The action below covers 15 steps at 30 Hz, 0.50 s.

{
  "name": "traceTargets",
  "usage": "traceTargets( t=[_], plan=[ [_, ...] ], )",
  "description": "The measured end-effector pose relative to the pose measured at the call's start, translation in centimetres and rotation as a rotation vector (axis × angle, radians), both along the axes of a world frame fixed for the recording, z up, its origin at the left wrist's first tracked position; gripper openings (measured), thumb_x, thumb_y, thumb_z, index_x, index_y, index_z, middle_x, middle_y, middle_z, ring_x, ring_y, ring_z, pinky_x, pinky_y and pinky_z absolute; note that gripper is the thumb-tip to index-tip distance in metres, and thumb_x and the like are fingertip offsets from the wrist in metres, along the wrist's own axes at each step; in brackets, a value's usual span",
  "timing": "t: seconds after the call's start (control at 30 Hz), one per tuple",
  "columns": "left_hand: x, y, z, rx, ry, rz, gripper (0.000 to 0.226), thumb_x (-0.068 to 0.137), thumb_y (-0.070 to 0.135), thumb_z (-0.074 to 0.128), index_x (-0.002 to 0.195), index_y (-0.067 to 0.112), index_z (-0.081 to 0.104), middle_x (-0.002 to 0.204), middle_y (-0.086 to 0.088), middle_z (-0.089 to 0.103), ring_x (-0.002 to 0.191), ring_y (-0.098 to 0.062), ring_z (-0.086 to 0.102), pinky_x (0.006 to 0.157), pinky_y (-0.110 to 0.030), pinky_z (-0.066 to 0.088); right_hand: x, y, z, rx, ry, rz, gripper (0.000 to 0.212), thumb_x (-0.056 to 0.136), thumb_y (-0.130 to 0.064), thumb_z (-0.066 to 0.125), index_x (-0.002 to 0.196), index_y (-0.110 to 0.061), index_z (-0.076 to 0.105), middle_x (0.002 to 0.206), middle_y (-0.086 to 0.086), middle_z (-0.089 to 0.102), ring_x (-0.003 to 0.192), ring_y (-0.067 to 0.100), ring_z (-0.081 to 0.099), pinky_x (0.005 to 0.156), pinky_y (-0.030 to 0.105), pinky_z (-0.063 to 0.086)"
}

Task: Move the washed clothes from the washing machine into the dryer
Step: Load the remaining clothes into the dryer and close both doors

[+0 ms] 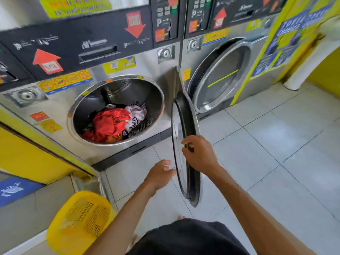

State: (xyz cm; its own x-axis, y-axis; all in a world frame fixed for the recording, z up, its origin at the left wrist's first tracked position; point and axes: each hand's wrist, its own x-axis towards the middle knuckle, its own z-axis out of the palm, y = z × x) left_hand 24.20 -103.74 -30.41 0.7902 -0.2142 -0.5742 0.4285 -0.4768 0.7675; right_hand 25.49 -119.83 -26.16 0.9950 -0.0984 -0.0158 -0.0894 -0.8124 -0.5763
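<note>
A steel machine (55, 107) stands in front of me with its round drum open. Inside the drum lie clothes (110, 124): red and orange pieces with a white patterned piece to their right. The machine's round door (185, 129) swings out edge-on toward me. My right hand (198, 153) grips the door's rim near its black handle. Just left of the door hangs my left hand (160, 174), fingers loose, holding nothing. A yellow mesh basket (82, 221) sits at the lower left, with no clothes visible in it.
A second steel machine (257, 52) stands to the right with its round door (220, 76) ajar. A yellow panel and grey ledge (27, 208) run along the left. White tiled floor (266, 153) spreads right. A yellow poster wall (294, 34) is at far right.
</note>
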Motion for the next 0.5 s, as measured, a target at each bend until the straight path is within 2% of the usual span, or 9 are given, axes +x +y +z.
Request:
traceTargets(
  t=[0.13, 0.23, 0.33, 0.43, 0.5],
  plan=[
    [0.9, -3.6, 0.5, -0.009, -0.046, 0.027, 0.052, 0.088, 0.028, 0.055, 0.139, 0.032, 0.045, 0.142, -0.002, 0.051, 0.125, -0.018, 0.05, 0.1, -0.032, 0.044, 1.3, -2.3, 0.2, -0.097, 0.129, 0.099, 0.039, 0.095, -0.023, 0.063, 0.133, -0.021, 0.053, 0.128, 0.008, 0.052, 0.098, 0.02, 0.058, 0.083, 0.026, 0.051],
    [1.4, -5.1, 0.3, 0.013, -0.082, 0.059, 0.049, 0.091, 0.024, 0.054, 0.139, 0.031, 0.046, 0.144, -0.004, 0.049, 0.126, -0.019, 0.05, 0.092, -0.026, 0.043, 2.2, -2.2, -0.3, -0.146, 0.118, 0.087, 0.047, 0.094, -0.018, 0.063, 0.138, -0.022, 0.044, 0.127, 0.01, 0.046, 0.09, 0.02, 0.055, 0.075, 0.028, 0.053],
    [1.4, -5.6, -0.2, 0.028, -0.065, 0.128, 0.048, 0.091, 0.026, 0.055, 0.139, 0.032, 0.046, 0.144, -0.003, 0.049, 0.124, -0.02, 0.051, 0.096, -0.029, 0.044, 3.5, -2.9, -1.1, -0.062, 0.074, 0.028, 0.039, 0.092, -0.01, 0.061, 0.127, -0.018, 0.045, 0.116, 0.004, 0.051, 0.089, 0.02, 0.058, 0.072, 0.03, 0.054],
    [1.0, -5.6, -0.5, 0.029, -0.052, 0.183, 0.048, 0.092, 0.026, 0.056, 0.138, 0.031, 0.046, 0.144, -0.003, 0.048, 0.119, -0.018, 0.052, 0.086, -0.022, 0.043, 5.5, -3.9, -1.2, 0.056, 0.123, 0.039, 0.028, 0.09, -0.006, 0.059, 0.112, -0.018, 0.045, 0.095, 0.004, 0.06, 0.084, 0.023, 0.061, 0.061, 0.026, 0.049],
    [0.7, -5.6, -0.4, 0.017, -0.038, 0.204, 0.048, 0.092, 0.028, 0.056, 0.139, 0.03, 0.045, 0.144, -0.003, 0.048, 0.121, -0.018, 0.051, 0.084, -0.021, 0.042, 6.5, -3.9, -1.0, 0.105, 0.18, 0.054, 0.028, 0.09, -0.009, 0.063, 0.108, -0.019, 0.045, 0.091, 0.004, 0.06, 0.082, 0.024, 0.063, 0.061, 0.03, 0.055]
  ],
)
